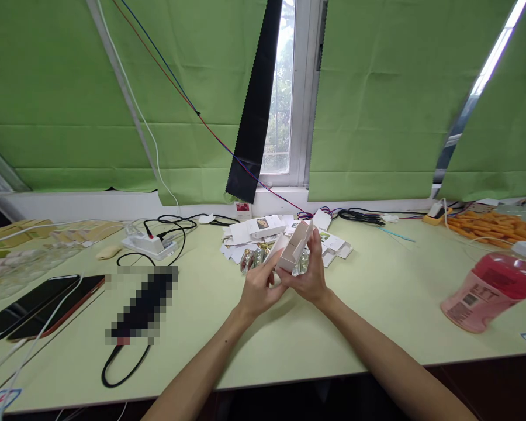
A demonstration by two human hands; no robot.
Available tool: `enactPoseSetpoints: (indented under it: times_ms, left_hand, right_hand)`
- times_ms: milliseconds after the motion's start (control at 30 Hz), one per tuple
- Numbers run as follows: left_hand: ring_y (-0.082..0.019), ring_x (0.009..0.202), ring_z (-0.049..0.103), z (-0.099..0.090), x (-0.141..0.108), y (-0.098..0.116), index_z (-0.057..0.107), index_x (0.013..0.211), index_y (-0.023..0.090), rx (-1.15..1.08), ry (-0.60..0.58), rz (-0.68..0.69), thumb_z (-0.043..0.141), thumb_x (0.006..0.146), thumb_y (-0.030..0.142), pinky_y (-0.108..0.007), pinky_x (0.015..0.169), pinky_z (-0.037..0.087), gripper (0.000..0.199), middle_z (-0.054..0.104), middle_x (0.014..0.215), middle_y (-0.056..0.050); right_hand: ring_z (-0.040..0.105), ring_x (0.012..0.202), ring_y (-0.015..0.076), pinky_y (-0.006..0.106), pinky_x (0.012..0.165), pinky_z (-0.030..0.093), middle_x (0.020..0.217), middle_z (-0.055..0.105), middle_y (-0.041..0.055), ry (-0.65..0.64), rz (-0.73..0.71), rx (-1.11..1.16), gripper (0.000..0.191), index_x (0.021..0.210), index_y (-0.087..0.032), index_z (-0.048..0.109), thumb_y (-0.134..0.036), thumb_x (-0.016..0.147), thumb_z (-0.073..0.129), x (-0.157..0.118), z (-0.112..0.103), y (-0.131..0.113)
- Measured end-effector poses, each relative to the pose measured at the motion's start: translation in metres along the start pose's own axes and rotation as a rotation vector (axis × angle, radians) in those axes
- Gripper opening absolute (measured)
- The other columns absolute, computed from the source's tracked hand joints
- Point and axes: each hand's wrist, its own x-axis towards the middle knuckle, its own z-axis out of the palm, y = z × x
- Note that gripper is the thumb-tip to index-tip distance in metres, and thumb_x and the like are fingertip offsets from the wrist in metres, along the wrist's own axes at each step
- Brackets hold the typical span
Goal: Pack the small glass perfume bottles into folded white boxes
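Over the table, both hands hold one small white cardboard box (295,247) with its near end open. My right hand (312,276) wraps around it from the right and below. My left hand (258,289) is closed at its left side, fingers at a pale flap; the fingertips are partly hidden. Just behind the hands lie several shiny, silvery items (246,261), too small to identify. Beyond them spreads a loose pile of white cardboard boxes (266,225), some of them looking flat, with printed pictures.
On the left are phones (35,304), a power strip (149,244), cables and a pixelated dark object (142,304). A pink-labelled bottle (486,292) with a red upper part stands tilted in view at right, near orange sticks (491,227). Green blinds (398,105) hang behind the table.
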Motion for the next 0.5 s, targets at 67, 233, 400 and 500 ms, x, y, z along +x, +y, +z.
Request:
enactPoseSetpoints:
  times_ms: [67,233,400,500]
  left_hand:
    - [-0.008,0.046,0.048,0.000,0.000,0.000,0.066,0.120,0.020,0.001,0.001,-0.001,0.066,0.082,0.019,-0.019,0.048,0.042,0.039,0.066,0.068,0.002]
    - [-0.007,0.046,0.047,0.000,0.001,0.000,0.066,0.121,0.019,-0.022,0.002,0.012,0.066,0.082,0.018,-0.019,0.047,0.042,0.039,0.069,0.073,0.001]
    - [-0.007,0.046,0.047,0.000,0.001,0.002,0.062,0.128,0.019,-0.012,0.008,0.045,0.066,0.082,0.017,-0.019,0.049,0.044,0.046,0.071,0.078,0.000]
    - [-0.006,0.046,0.047,0.001,0.001,0.002,0.058,0.134,0.019,-0.009,0.011,0.051,0.066,0.081,0.015,-0.018,0.050,0.046,0.054,0.071,0.079,0.001]
  right_hand:
    - [0.042,0.142,0.0371,0.059,0.110,0.044,0.156,0.033,0.0182,-0.008,-0.032,-0.019,0.106,0.159,-0.029,0.006,-0.043,0.080,0.075,0.001,0.000,0.001]
    - [0.036,0.146,0.0381,0.062,0.111,0.043,0.159,0.030,0.0169,-0.026,-0.088,-0.017,0.108,0.158,-0.033,0.003,-0.037,0.080,0.076,0.006,-0.003,-0.001]
    - [0.036,0.146,0.0386,0.064,0.112,0.040,0.160,0.029,0.0165,-0.030,-0.142,0.036,0.111,0.158,-0.036,0.001,-0.030,0.078,0.078,0.012,-0.007,-0.004]
    - [0.044,0.140,0.0389,0.064,0.108,0.043,0.159,0.029,0.0180,-0.035,-0.144,0.010,0.115,0.158,-0.035,0.000,-0.031,0.076,0.081,0.013,-0.008,-0.002]
